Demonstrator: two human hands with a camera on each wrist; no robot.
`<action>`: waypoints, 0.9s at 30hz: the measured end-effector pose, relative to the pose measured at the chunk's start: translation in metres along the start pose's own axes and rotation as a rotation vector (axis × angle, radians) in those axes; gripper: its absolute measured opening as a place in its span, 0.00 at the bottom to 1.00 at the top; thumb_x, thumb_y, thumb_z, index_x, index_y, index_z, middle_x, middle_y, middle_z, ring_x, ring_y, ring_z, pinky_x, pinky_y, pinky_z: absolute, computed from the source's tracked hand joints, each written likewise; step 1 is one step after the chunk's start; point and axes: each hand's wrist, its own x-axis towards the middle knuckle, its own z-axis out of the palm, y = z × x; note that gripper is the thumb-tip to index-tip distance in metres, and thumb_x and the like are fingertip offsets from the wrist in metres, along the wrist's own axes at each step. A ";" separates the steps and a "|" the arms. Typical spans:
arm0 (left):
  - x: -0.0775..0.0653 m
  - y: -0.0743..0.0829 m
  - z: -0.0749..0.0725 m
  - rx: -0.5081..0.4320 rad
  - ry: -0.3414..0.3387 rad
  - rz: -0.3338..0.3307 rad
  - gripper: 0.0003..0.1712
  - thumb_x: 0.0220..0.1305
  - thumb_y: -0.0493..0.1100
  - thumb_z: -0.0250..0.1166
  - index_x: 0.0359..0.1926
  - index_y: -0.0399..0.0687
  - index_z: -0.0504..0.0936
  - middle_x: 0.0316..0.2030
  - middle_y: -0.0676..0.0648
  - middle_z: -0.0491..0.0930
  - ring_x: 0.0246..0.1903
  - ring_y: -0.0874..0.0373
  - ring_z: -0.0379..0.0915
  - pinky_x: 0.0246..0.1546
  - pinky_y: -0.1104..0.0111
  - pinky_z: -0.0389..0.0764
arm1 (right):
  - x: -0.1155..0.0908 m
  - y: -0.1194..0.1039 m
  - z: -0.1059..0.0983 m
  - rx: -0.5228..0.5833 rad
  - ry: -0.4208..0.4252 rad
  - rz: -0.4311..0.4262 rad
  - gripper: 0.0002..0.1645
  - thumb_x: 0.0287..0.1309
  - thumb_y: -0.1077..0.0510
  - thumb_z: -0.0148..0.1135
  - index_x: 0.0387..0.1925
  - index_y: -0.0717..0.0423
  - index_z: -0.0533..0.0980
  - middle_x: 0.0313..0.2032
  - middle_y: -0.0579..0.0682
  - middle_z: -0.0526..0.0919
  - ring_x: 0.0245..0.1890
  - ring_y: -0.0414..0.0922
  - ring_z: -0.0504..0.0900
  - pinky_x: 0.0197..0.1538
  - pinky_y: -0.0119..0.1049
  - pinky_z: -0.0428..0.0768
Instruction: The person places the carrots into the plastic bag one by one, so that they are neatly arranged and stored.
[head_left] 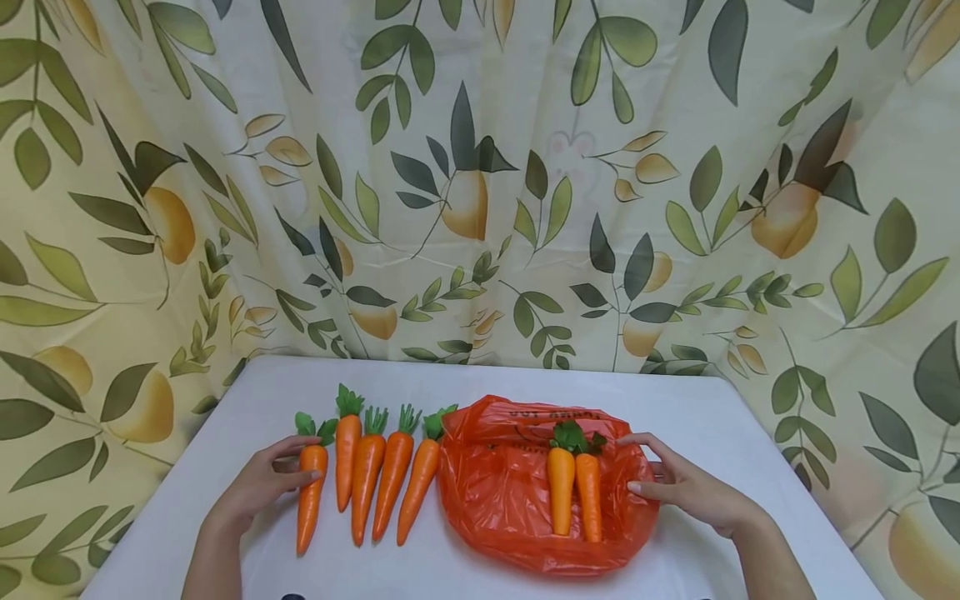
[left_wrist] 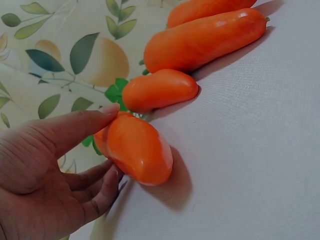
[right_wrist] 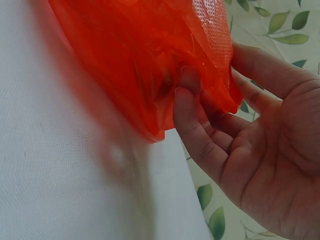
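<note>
My left hand (head_left: pixel 258 479) holds the leftmost orange carrot (head_left: pixel 310 500), which has green leaves, its thumb and fingers on either side near the top. In the left wrist view that carrot (left_wrist: pixel 142 152) points its tip toward the camera. The right hand (head_left: pixel 693 487) grips the right edge of a red plastic bag (head_left: pixel 495 500). Seen from the right wrist, thin plastic of the bag (right_wrist: pixel 130 65) lies among the fingers and partly covers some fingertips. Two carrots (head_left: pixel 561 492) with dark green tops lie side by side on the bag's right half.
Several more carrots (head_left: pixel 367 475) lie in a row between my left hand and the bag, tops away from me. Everything rests on a white table (head_left: pixel 300 375). A leaf-and-fruit patterned curtain (head_left: pixel 525 208) hangs behind it and along both sides.
</note>
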 end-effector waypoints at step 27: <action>-0.002 0.000 -0.002 0.068 -0.011 0.012 0.40 0.54 0.42 0.81 0.68 0.46 0.78 0.58 0.40 0.78 0.54 0.43 0.75 0.48 0.53 0.83 | 0.000 -0.002 0.002 -0.004 -0.011 0.007 0.41 0.71 0.53 0.65 0.76 0.50 0.56 0.62 0.60 0.76 0.58 0.55 0.77 0.57 0.68 0.75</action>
